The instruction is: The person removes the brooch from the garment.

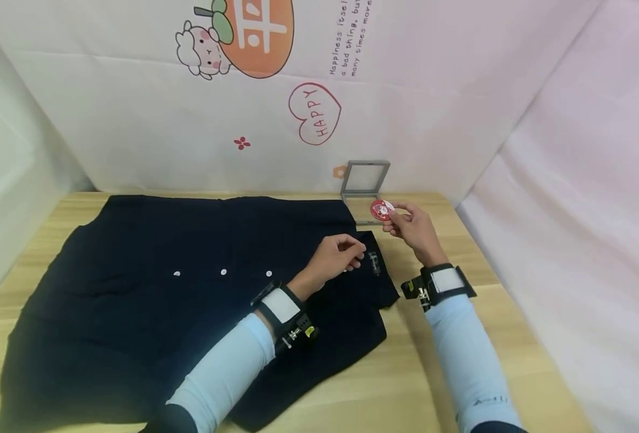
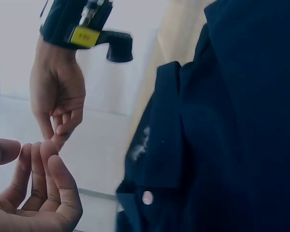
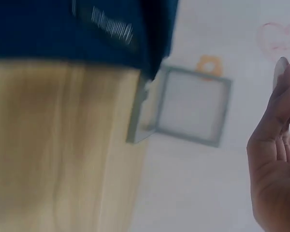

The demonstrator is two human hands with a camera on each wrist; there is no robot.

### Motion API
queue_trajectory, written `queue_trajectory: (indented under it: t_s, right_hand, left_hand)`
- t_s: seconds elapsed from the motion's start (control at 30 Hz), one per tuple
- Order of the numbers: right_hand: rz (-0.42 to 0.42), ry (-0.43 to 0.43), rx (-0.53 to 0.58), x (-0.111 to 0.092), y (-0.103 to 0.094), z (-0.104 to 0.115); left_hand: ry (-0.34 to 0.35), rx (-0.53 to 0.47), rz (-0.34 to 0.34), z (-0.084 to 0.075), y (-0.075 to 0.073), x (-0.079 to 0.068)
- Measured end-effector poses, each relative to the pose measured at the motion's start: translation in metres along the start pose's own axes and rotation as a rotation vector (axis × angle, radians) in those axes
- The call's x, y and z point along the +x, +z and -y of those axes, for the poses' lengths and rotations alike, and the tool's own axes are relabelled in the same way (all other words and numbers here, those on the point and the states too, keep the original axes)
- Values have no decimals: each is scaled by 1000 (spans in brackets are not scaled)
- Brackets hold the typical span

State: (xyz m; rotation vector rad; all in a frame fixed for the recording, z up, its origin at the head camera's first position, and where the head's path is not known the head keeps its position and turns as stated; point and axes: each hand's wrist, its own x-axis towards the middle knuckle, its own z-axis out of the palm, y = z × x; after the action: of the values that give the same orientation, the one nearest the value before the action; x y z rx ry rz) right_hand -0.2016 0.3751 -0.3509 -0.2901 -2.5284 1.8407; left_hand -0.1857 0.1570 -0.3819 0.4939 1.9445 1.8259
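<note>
My right hand (image 1: 413, 231) pinches a round red badge (image 1: 380, 210) with a cartoon figure on it, held up at the back right. In the right wrist view the badge (image 3: 280, 70) shows nearly edge-on at the fingertips. A dark navy buttoned shirt (image 1: 135, 313) lies spread on the table, white buttons in a row along it. Over its collar (image 1: 381, 276) hovers my left hand (image 1: 332, 255), fingers loosely bent with thumb and fingertips close together. Nothing shows between those fingers in the left wrist view.
Behind the badge, a grey-framed square case (image 1: 366, 174) stands with its lid raised against the back cloth. Printed white cloth (image 1: 433, 120) walls in the wooden table (image 1: 492, 337) at the back and sides.
</note>
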Motion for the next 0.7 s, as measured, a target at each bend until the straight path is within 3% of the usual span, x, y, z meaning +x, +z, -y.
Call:
queue_trajectory:
  t_s: [0.27,0.47,0.7]
  right_hand:
    - [92,62,-219,68,5,-29]
    - [94,90,-389,111,8,-38]
    - [57,94,-696,125,12,-32]
  left_hand:
    - [-118,-63,-20,22,-6,14]
    - [-114,-55,12,19,-18,16]
    - [-79,-34,1,17,-28,16]
